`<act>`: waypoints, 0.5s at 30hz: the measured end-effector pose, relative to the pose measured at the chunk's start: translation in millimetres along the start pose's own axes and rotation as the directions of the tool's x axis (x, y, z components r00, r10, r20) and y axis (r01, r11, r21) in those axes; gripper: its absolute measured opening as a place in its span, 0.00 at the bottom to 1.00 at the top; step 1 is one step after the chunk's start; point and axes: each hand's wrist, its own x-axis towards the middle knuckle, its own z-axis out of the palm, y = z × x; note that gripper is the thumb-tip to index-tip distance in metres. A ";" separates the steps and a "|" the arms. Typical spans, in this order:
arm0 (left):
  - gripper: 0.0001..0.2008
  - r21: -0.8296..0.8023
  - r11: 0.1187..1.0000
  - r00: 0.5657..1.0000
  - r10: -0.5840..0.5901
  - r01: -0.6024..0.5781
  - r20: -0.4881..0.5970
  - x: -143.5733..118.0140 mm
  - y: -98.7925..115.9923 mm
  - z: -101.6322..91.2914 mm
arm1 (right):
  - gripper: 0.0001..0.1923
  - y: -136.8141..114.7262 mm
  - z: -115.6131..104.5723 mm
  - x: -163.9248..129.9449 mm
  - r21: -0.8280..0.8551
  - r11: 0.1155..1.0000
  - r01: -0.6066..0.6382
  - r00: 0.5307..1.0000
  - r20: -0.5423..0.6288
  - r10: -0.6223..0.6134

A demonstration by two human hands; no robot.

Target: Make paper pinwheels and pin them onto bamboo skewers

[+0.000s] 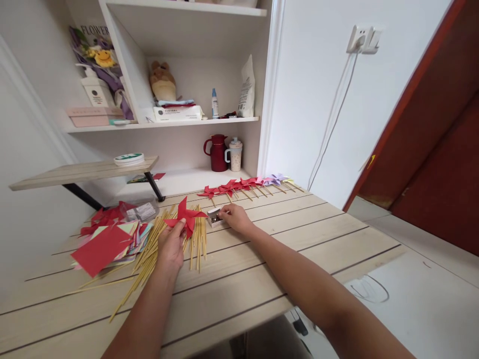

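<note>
Just beside table edge [374, 259], open floor [430, 309]

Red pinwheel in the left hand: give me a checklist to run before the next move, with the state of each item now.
1. Left hand grips the red pinwheel: ok, its fingers close on the lower edge.
2. Pinwheel folded to shape: ok, its blades stand out.
3. Right hand at the small box: ok, its fingertips touch it.
4. Pin picked up: cannot tell, the contents are too small to see.
5. Wooden sticks within reach: ok, they lie loose beside and under the left hand.
6. Room in the finished row at the table's far edge: cannot tell.
</note>
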 end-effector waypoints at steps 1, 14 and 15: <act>0.10 0.003 1.000 1.000 0.001 -0.001 0.001 0.4 -0.5 -0.5 | 0.09 0.0 0.3 -0.3 -0.004 1.000 -0.004 1.000 -0.009 0.004; 0.11 0.047 0.998 0.999 0.034 -0.035 0.017 5.6 -10.6 -4.9 | 0.05 -5.8 6.1 -4.0 -0.119 0.985 0.129 0.990 -0.037 -0.134; 0.11 0.052 0.998 0.999 0.033 -0.034 0.015 6.0 -10.7 -5.3 | 0.06 -5.0 6.1 -4.3 -0.149 0.980 0.133 0.990 -0.025 -0.138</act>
